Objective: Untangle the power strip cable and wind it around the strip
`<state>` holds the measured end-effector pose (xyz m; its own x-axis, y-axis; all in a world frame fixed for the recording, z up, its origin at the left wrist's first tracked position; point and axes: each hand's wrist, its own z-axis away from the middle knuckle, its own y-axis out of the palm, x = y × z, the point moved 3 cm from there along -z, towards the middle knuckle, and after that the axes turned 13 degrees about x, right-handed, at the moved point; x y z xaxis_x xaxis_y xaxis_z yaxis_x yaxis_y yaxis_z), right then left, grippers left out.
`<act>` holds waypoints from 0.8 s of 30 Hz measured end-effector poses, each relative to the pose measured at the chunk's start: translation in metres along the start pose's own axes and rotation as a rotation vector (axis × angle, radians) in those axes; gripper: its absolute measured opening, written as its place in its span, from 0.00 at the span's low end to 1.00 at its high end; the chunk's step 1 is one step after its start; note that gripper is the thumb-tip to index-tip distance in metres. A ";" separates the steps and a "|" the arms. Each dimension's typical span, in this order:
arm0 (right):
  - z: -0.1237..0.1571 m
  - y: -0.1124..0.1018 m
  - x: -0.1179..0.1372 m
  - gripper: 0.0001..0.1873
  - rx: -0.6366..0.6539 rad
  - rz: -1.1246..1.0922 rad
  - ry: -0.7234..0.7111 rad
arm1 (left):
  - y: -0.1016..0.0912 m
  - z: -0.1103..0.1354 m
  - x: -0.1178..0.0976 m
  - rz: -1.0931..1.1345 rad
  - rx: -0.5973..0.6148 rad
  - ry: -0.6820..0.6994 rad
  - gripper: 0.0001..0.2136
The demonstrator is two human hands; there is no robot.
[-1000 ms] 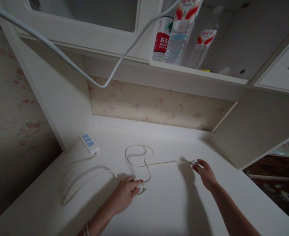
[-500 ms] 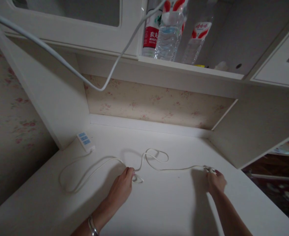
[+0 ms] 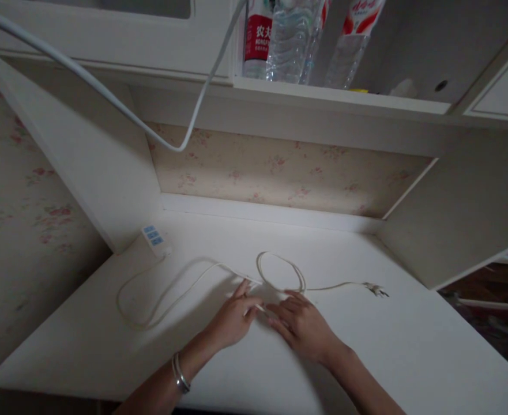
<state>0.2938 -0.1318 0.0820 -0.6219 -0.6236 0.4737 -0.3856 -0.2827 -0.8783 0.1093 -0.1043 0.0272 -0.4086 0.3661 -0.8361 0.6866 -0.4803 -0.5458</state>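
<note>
A white power strip (image 3: 154, 240) with blue sockets lies at the back left of a white desk (image 3: 409, 357). Its thin white cord (image 3: 180, 291) curves across the desk, makes a loop (image 3: 279, 271) in the middle and ends in a plug (image 3: 375, 290) lying free at the right. My left hand (image 3: 232, 318) pinches the cord just below the loop. My right hand (image 3: 301, 325) rests flat beside it, fingers spread, touching the cord near the same spot.
Water bottles (image 3: 288, 40) stand on a shelf above the desk. A thick white cable (image 3: 106, 98) hangs across the upper left. White side panels (image 3: 98, 173) bound the recess; floral wallpaper (image 3: 279, 173) backs it. The desk's front edge is near.
My right hand let go of the plug and moved left to meet my left hand by the loop. The plug now lies on the desk.
</note>
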 end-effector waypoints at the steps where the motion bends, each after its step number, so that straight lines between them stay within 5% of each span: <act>1: 0.004 0.008 -0.002 0.10 0.054 0.017 0.027 | -0.004 -0.001 0.003 0.053 -0.029 -0.008 0.14; 9: 0.043 0.057 -0.037 0.14 0.068 0.102 0.247 | -0.053 -0.011 0.013 0.531 -0.457 -0.120 0.22; 17: 0.060 0.035 -0.096 0.22 0.114 0.425 0.576 | -0.098 0.001 0.029 0.757 -0.646 -0.117 0.23; 20: 0.063 0.024 -0.123 0.23 0.109 0.497 0.620 | -0.091 0.009 0.038 0.834 -0.590 -0.221 0.19; 24: 0.063 0.012 -0.157 0.19 0.060 0.593 0.641 | -0.053 0.023 0.045 0.892 -0.450 -0.434 0.15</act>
<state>0.4292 -0.0831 -0.0066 -0.9788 -0.1551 -0.1335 0.1487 -0.0907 -0.9847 0.0402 -0.0803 0.0171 0.2292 -0.3246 -0.9177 0.9625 -0.0650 0.2634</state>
